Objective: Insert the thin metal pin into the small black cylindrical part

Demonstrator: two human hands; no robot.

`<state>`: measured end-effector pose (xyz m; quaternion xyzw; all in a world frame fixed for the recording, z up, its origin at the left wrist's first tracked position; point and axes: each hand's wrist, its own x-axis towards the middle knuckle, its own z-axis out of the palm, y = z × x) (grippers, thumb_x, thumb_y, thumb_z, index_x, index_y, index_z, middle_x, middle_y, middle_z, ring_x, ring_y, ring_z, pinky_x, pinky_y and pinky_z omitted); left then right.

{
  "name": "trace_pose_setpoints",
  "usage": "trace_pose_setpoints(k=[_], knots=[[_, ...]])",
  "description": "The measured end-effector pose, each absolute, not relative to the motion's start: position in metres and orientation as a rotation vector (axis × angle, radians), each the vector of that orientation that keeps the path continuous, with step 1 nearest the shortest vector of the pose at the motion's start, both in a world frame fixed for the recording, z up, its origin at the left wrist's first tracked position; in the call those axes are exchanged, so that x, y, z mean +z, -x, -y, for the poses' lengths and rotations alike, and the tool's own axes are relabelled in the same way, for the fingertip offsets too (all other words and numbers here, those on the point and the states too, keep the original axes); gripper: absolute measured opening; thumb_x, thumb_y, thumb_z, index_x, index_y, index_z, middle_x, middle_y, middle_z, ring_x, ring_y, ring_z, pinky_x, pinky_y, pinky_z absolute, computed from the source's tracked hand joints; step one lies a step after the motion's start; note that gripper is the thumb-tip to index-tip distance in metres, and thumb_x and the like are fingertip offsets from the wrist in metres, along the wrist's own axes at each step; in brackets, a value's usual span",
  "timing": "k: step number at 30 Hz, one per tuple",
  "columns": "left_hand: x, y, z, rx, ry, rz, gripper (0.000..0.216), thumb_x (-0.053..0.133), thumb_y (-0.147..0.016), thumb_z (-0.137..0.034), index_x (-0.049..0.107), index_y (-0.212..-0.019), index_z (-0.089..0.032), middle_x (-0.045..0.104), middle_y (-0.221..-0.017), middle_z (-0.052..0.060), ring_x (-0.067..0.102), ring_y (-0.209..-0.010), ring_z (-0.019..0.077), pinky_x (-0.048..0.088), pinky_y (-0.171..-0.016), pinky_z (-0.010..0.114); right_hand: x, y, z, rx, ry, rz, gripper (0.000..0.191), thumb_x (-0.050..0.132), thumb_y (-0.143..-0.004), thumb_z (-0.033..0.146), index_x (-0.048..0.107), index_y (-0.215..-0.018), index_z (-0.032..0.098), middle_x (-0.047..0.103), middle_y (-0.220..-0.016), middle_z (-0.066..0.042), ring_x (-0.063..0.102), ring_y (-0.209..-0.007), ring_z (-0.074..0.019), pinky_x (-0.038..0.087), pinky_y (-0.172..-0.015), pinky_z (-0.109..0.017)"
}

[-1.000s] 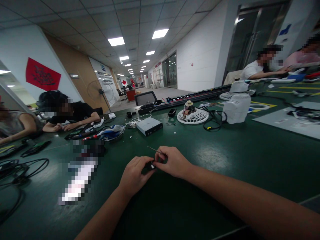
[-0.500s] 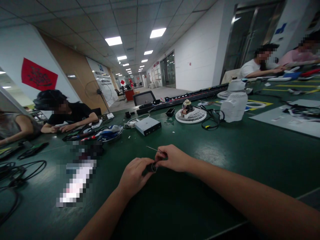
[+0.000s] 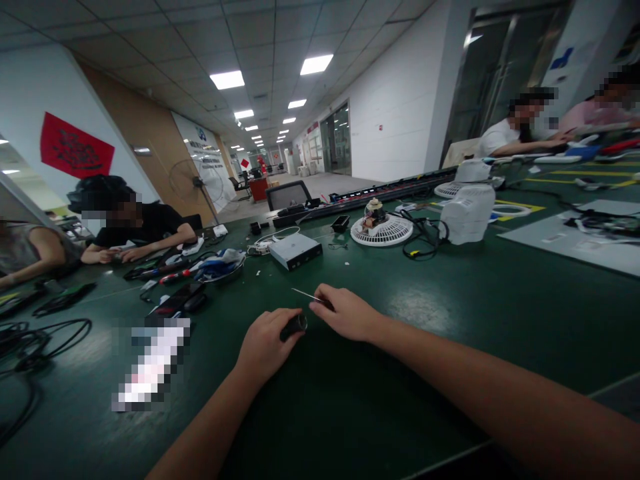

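Rows of ceiling lights [image 3: 227,80] run back over a long office, and a green table [image 3: 350,407] spreads across the near part of the scene. Over its near middle, the left hand [image 3: 266,341] grips a small black cylinder [image 3: 293,327] between thumb and fingers, with the round, rimmed end facing right. Just beside it, the right hand [image 3: 345,312] grasps a thin tool [image 3: 305,293], whose slim metal shaft points left and slightly away; the rest is mostly hidden by the fingers. Tool and cylinder are apart. Beyond the hands sits a grey drive box [image 3: 295,251], with a small black tray [image 3: 341,223] to its far right. Farther right lie a white fan grille [image 3: 393,231] carrying a motor and, past some black cable [image 3: 425,248], a white housing [image 3: 469,215]. To the left are a pixelated bright object [image 3: 155,363] and coiled cables [image 3: 47,340]; beyond them, a person in a black top [image 3: 150,227] leans over the table's far left edge.
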<state>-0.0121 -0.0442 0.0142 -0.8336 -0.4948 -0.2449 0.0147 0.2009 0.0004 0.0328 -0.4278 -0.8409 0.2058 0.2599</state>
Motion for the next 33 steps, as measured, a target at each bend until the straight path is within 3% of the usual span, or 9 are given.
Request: trace_pose_setpoints(k=[3,7,16,33], knots=[[0.014,0.016,0.04,-0.779,2.46,1.767,0.04,0.07,-0.078,-0.021,0.063,-0.117,-0.021,0.07,-0.113,0.006,0.065,-0.099,0.0243,0.051,-0.089,0.04,0.036,-0.209,-0.006,0.4,1.207,2.336,0.015,0.047,-0.093,0.025,0.053,-0.105,0.018,0.066,-0.087,-0.005,0.06,-0.074,-0.0174,0.037,-0.062,-0.027],[0.014,0.021,0.038,-0.845,2.353,1.914,0.039,0.071,-0.077,-0.025,0.065,-0.115,-0.02,0.072,-0.108,0.005,0.067,-0.097,0.0248,0.052,-0.087,0.039,0.037,-0.217,-0.012,0.335,1.065,2.473,0.011,0.054,-0.089,0.023,0.06,-0.097,0.02,0.068,-0.092,-0.004,0.061,-0.082,-0.0183,0.041,-0.068,-0.028],[0.017,0.017,0.043,-0.807,2.528,1.661,0.033,0.07,-0.077,-0.023,0.066,-0.11,-0.023,0.072,-0.106,0.004,0.066,-0.094,0.0227,0.051,-0.084,0.038,0.037,-0.216,-0.009,0.156,0.959,2.497,0.012,0.056,-0.087,0.023,0.067,-0.093,0.022,0.068,-0.09,-0.004,0.06,-0.084,-0.0188,0.041,-0.072,-0.03],[0.016,0.016,0.046,-0.762,2.582,1.492,0.035,0.069,-0.079,-0.023,0.063,-0.114,-0.023,0.071,-0.103,0.004,0.064,-0.09,0.0214,0.05,-0.079,0.035,0.042,-0.213,-0.002,0.267,1.02,2.473,0.015,0.057,-0.084,0.025,0.071,-0.091,0.022,0.07,-0.087,-0.003,0.062,-0.079,-0.0185,0.043,-0.07,-0.029]])
